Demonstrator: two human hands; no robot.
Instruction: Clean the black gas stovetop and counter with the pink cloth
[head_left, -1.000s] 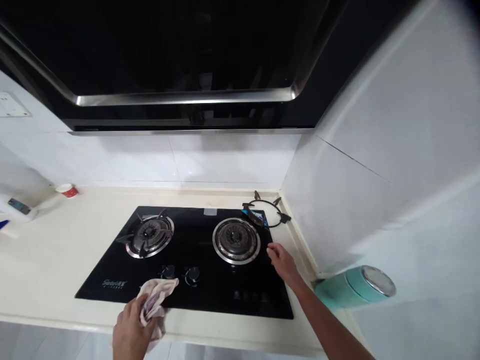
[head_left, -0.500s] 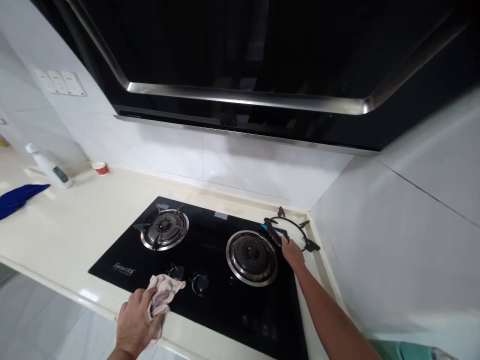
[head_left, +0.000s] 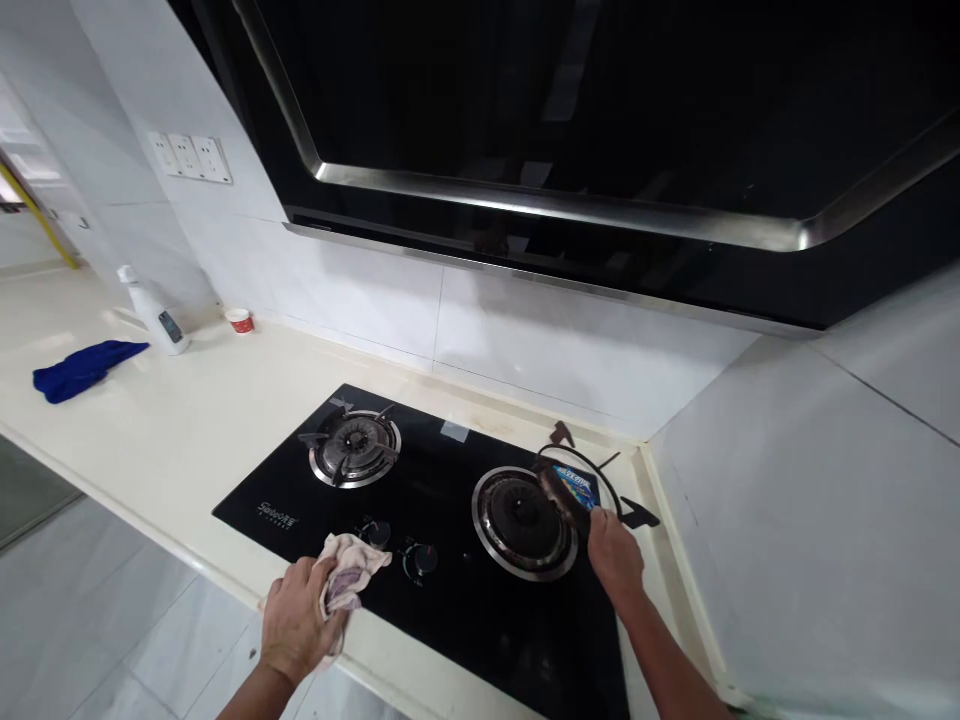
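Observation:
My left hand (head_left: 300,615) is closed on a crumpled pale cloth (head_left: 349,572) at the front edge of the black gas hob (head_left: 457,610), close to the two knobs. On the right, the fingers of my right hand (head_left: 616,555) grip a dark pan support (head_left: 622,500), a ring with prongs. It is tilted over the hob's back right corner, beside the bare right burner (head_left: 521,520). A blue sticker (head_left: 576,485) shows through the ring. The left burner (head_left: 354,447) has its own pan support in place.
A black range hood (head_left: 525,130) hangs low over the hob. Left on the cream counter (head_left: 202,400) are a white spray bottle (head_left: 156,318), a red and white cup (head_left: 240,321) and a blue cloth (head_left: 86,370). A tiled wall (head_left: 795,520) closes in the right side.
My right hand has brought the pan support nearer to the right burner and tilted it, baring more of the blue sticker. The left hand stays with its cloth. The view has shifted.

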